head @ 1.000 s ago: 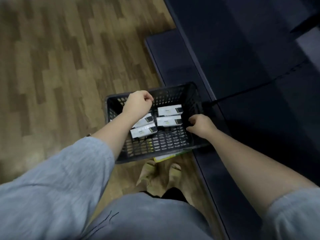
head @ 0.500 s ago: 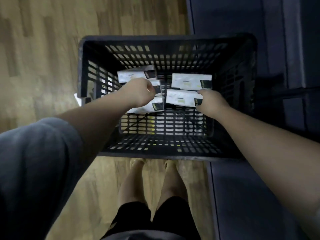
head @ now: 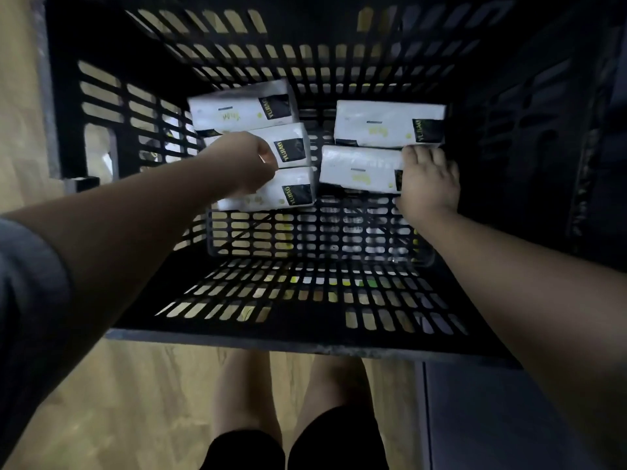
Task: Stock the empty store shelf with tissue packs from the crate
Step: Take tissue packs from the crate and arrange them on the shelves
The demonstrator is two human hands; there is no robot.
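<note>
Your left hand (head: 249, 164) curls over the nearest of three white plastic-wrapped tissue packs (head: 288, 195) inside the black slotted plastic crate (head: 305, 340); your right hand (head: 428, 179) grips a fourth pack's (head: 359, 167) dark-labelled end.

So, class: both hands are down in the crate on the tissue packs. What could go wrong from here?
1. The left hand reaches into three overlapping tissue packs; lifting one may drag or tip its neighbours.
2. The right hand rests on only the end of the near right pack, so that pack could sag or slip.
3. The black slotted crate is dim, so grips are hard to judge.
</note>
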